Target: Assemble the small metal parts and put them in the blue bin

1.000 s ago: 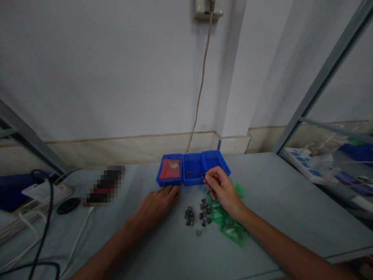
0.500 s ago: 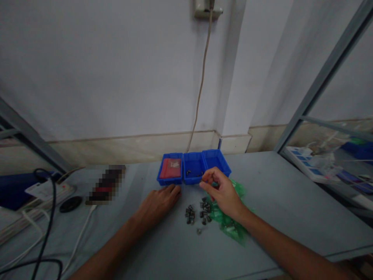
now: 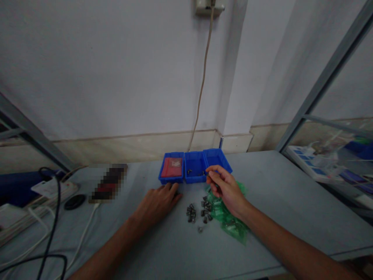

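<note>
Three blue bins stand side by side: the left bin (image 3: 161,175) holds a red packet (image 3: 171,168), the middle bin (image 3: 194,180) a few small screws, and the right bin (image 3: 216,157) is partly behind my right hand (image 3: 223,186). That hand is closed in a pinch at the bins' front edge; what its fingertips hold is too small to make out. My left hand (image 3: 163,198) rests on the table before the left bin, fingers apart. Between the hands lie small dark screws (image 3: 191,214), more screws (image 3: 206,210) and a single piece (image 3: 200,230). Green plastic (image 3: 233,225) lies under my right wrist.
On the left of the table (image 3: 268,186) are a pixelated object (image 3: 107,184), a black round disc (image 3: 75,202), a power strip (image 3: 43,198) and cables. A shelf frame (image 3: 323,77) and a blue-and-white tray (image 3: 305,163) are on the right.
My right hand has turned and its fingers have drawn together beside the middle and right bins. The fingers of my left hand have bent and spread slightly. The view has shifted a little.
</note>
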Available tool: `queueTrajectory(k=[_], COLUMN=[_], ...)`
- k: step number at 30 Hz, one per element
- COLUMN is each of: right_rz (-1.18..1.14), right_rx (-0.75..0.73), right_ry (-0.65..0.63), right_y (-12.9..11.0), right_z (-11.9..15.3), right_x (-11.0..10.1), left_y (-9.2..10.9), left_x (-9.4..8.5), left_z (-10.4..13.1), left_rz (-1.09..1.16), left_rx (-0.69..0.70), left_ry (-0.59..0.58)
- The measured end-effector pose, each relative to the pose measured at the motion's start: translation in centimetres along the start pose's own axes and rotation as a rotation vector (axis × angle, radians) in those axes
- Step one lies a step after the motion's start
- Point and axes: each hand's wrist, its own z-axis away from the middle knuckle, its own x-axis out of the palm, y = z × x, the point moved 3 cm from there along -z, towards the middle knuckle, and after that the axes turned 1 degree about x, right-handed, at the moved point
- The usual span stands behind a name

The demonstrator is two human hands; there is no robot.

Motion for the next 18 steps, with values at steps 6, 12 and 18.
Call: queueTrajectory(k=[6,12,18], right_rz=[-0.01,-0.002,0.004], right_rx=[0.009,0.006,0.006], right_ry=[-0.003,-0.002,-0.003], right_y=[0.1,0.0,-0.1], right_z=[0.0,0.0,-0.1], right_x=[0.1,0.1,-0.1], left_y=[0.1,-0.1,-0.4], left_x=[0.8,1.0,0.6], left_z=[-0.2,-0.3,-0.2], left_rz=[-0.025,-0.003,0.048], left_rx=[0.024,0.1,0.107], left_ry=[0.013,0.04,0.044])
